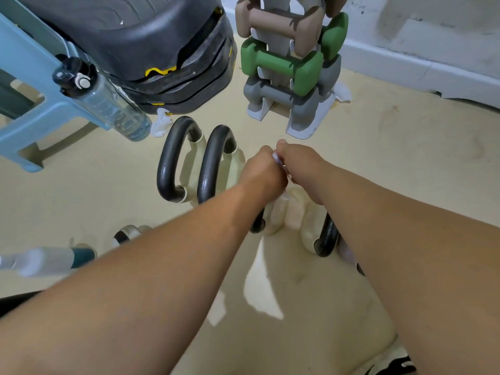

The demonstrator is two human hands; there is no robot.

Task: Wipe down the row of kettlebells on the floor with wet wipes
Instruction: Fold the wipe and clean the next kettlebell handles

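Three cream kettlebells with black handles stand in a row on the floor. The far one (173, 161) and the middle one (213, 163) are in plain view. The nearest one (328, 234) is mostly hidden under my forearms. My left hand (261, 171) and my right hand (297, 163) meet above the nearest kettlebell. Both pinch a small white wet wipe (277, 159) between them. A fold of the wipe hangs down below the hands.
A dumbbell rack (292, 69) with tan, green and grey dumbbells stands behind the row. A black stepper (151, 44), a blue stool (29, 85) with a water bottle (108, 104), and crumpled used wipes (161, 123) lie at the left. A white wall runs along the right.
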